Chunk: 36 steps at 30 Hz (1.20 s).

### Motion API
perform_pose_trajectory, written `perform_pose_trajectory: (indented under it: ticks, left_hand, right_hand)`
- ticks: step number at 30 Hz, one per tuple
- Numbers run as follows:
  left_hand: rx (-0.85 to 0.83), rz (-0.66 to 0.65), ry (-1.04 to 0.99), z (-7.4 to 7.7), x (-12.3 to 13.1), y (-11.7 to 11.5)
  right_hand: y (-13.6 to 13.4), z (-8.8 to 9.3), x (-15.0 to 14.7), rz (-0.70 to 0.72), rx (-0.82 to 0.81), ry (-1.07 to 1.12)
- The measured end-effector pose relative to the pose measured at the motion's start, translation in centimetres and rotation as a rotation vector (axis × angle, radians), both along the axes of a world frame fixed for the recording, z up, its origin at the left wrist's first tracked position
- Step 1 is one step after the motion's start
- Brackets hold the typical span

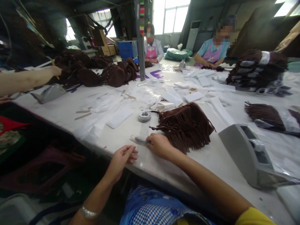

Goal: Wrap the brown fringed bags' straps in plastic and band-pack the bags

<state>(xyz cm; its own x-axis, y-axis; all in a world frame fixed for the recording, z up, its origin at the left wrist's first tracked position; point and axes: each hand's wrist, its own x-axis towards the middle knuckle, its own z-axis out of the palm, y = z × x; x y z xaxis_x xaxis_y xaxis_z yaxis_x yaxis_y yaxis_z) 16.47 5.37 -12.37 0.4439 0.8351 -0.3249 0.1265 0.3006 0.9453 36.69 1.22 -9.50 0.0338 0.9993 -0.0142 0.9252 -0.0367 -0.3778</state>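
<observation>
On the table near its front edge, my right hand [159, 145] is closed on one end of a thin greyish strip [139, 140], possibly wrapped in clear plastic; its exact kind is unclear. My left hand [124, 157] hovers at the table edge, fingers loosely bent and apart, with nothing visible in them. Just beyond my right hand lies a dark brown fringed suede bag [187, 122] with a drawstring and tassels. A coiled grey strap [144, 116] rests beside the bag, to its left.
A grey tape dispenser [248, 156] stands at the right. Fringed brown bundles [257, 70] are stacked behind it. White paper pieces [172, 96] litter the middle. Brown bags [114, 75] are piled at left, near another person's arm [28, 81]. Two people sit across, beyond a metal post [141, 47].
</observation>
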Motion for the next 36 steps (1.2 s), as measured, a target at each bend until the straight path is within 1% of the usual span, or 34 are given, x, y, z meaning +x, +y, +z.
perform_pose_trajectory:
  ticks: [2,3,5,6,7,9,12,15,17,21,22,26,28,30,32,34,36]
  left_hand:
    - [-0.147,0.008,-0.049,0.4,-0.4,0.1]
    - [-0.222,0.016,-0.082,0.6,-0.5,0.1]
    - [-0.366,0.026,-0.149,0.9,-0.6,0.2]
    - [-0.437,0.011,-0.179,1.1,-0.6,0.1]
    - [-0.507,-0.023,-0.203,1.3,-0.5,0.0]
    - [-0.606,-0.139,-0.232,1.5,-0.2,-0.6]
    - [-0.64,-0.313,-0.227,1.7,0.6,-2.0]
    - [-0.702,-0.435,-0.193,1.7,1.3,-3.2]
    - [-0.766,-0.479,-0.197,1.7,1.7,-3.8]
    - [-0.813,-0.489,-0.271,1.8,2.2,-4.6]
    - [-0.821,-0.486,-0.29,1.9,2.4,-4.8]
    - [-0.901,-0.443,-0.344,2.0,3.4,-6.4]
    - [-0.937,-0.481,-0.36,2.2,3.8,-7.4]
    - [-0.97,-0.555,-0.375,2.4,4.2,-8.2]
    - [-1.014,-0.604,-0.365,2.5,4.6,-8.7]
    - [-0.991,-0.588,-0.308,2.4,5.2,-9.1]
    - [-0.861,-0.549,-0.244,2.1,6.0,-9.6]
  right_hand:
    - [-0.8,0.0,0.3,0.03,0.072,0.033]
    - [-1.4,-0.1,0.5,0.045,0.138,0.05]
    - [-2.8,-0.3,0.8,0.085,0.309,0.053]
    - [-3.6,-0.5,1.0,0.112,0.398,0.032]
    - [-4.3,-0.7,1.3,0.14,0.474,-0.002]
    - [-5.8,-1.0,1.8,0.191,0.585,-0.081]
    - [-7.7,-1.7,2.5,0.247,0.671,-0.154]
    - [-9.4,-2.0,2.8,0.262,0.689,-0.168]
    - [-10.5,-1.8,2.6,0.245,0.662,-0.17]
    - [-13.6,-0.3,1.2,0.196,0.587,-0.167]
    - [-14.4,0.1,0.8,0.214,0.584,-0.159]
    - [-16.8,1.5,-0.6,0.363,0.6,-0.163]
    - [-17.5,2.0,-1.0,0.382,0.635,-0.145]
    - [-18.2,2.4,-1.2,0.368,0.689,-0.106]
    - [-19.0,2.8,-1.4,0.338,0.709,-0.077]
    - [-20.1,3.0,-1.6,0.303,0.679,-0.04]
    - [-21.1,2.9,-1.9,0.238,0.648,0.048]
